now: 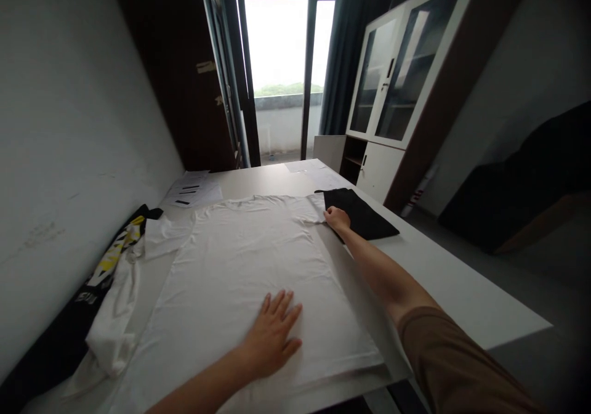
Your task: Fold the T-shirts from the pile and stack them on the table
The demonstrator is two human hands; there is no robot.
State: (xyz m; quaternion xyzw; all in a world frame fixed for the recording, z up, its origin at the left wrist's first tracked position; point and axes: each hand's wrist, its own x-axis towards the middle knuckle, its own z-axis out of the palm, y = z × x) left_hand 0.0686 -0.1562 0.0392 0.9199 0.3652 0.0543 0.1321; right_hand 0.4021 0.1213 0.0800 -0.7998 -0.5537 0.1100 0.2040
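Observation:
A white T-shirt (249,247) lies spread out on the table, its neck end toward the window and its hem near me. My left hand (272,334) rests flat on the lower part of the shirt, fingers spread. Farther off, my right hand (338,218) is closed at the edge of the right sleeve (316,208), pinching it. Just beneath and beside that hand is a folded black cloth (364,214). The left sleeve (166,236) lies out toward the wall with some creases.
Along the left wall lie a crumpled white garment (115,321) and a black garment with yellow print (113,257). Papers (191,189) with small black strips sit at the table's far left. A white cabinet (385,87) stands beyond the right edge. At far right is a dark, partly visible person (530,174).

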